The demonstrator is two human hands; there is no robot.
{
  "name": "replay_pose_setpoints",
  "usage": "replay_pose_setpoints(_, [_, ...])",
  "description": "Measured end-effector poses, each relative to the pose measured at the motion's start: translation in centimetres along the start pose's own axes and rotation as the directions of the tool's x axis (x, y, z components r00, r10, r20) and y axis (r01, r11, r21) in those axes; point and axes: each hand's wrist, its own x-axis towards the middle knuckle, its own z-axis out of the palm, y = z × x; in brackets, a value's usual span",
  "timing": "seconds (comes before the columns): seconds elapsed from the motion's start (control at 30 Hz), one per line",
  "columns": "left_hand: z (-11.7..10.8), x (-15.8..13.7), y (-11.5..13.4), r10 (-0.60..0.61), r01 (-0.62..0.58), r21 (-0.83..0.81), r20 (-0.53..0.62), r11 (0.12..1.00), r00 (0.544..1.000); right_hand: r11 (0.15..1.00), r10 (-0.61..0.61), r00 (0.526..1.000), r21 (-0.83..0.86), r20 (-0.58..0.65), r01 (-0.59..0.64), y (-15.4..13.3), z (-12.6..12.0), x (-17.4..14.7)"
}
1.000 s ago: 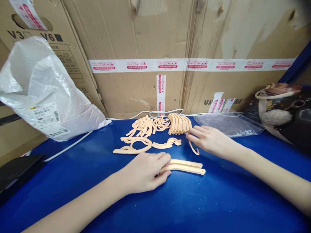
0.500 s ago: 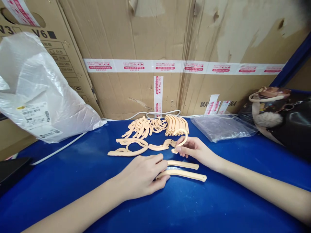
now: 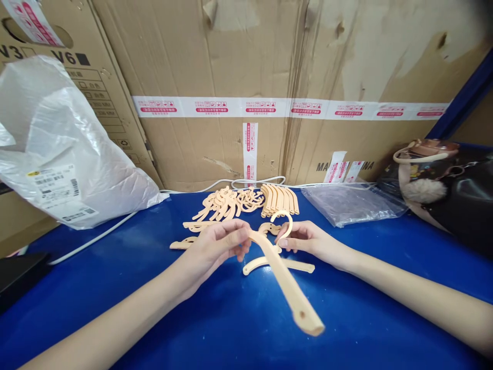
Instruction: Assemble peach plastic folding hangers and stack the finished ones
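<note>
Above the blue bench (image 3: 370, 313), the left hand (image 3: 223, 241) pinches a beige curved strip (image 3: 285, 280) by its far end; the right hand (image 3: 308, 240) pinches a beige hook (image 3: 287, 228) close by. Light, steady grips would probably best control the strip's downward-tilted free end.

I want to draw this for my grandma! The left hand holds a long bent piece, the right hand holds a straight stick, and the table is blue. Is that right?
Almost! The right hand holds a curved hook, not a straight stick; the head view shows it. The left hand does hold a long bent piece, and the table is blue.
</note>
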Motion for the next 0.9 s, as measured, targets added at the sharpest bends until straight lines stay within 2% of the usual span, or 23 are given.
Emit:
replay_pose_setpoints(0.13, [-0.2,0.0,0.1,-0.019,0.019,-0.087,0.001,0.996,1.000,1.000,0.008,1.000,-0.014,0.021,-0.007,0.1,-0.2,0.0])
replay_pose_setpoints(0.37, [0.0,0.3,0.1,-0.023,0.022,-0.059,-0.023,0.998,0.999,0.999,0.011,1.000,0.032,0.004,-0.011,0.4,-0.4,0.1])
replay_pose_setpoints(0.47, [0.1,0.3,-0.1,-0.051,0.051,0.031,0.010,0.998,0.999,0.998,0.028,1.000,0.059,-0.011,-0.027,0.2,-0.5,0.0])
replay_pose_setpoints(0.53, [0.4,0.0,-0.2,-0.043,0.037,0.206,0.025,0.978,0.999,0.998,0.033,0.999,0.048,-0.018,-0.032,0.0,-0.5,-0.1])
replay_pose_setpoints(0.6, [0.8,-0.6,-0.2,0.028,-0.040,0.482,0.031,0.875,0.999,0.999,0.030,1.000,0.026,-0.006,-0.030,-0.1,-0.5,-0.2])
replay_pose_setpoints(0.63, [1.0,-0.9,-0.2,0.073,-0.082,0.626,0.041,0.776,0.997,0.999,0.027,1.000,0.019,0.003,-0.027,-0.2,-0.5,-0.2])
replay_pose_setpoints(0.7, [1.5,-1.4,-0.1,0.140,-0.152,0.840,0.092,0.521,0.986,1.000,0.021,1.000,0.015,0.016,-0.022,-0.3,-0.5,-0.2])
replay_pose_setpoints(0.77, [1.8,-1.7,-0.2,0.173,-0.198,0.930,0.149,0.311,0.973,1.000,0.018,1.000,0.022,0.019,-0.019,-0.2,-0.4,-0.2])
replay_pose_setpoints(0.8, [1.9,-1.8,-0.3,0.182,-0.218,0.946,0.177,0.240,0.967,1.000,0.020,1.000,0.023,0.016,-0.020,-0.2,-0.4,-0.2])
replay_pose_setpoints(0.9, [1.8,-1.7,-0.7,0.182,-0.268,0.952,0.240,0.146,0.954,0.999,0.030,1.000,0.016,0.003,-0.030,-0.2,-0.4,-0.2])
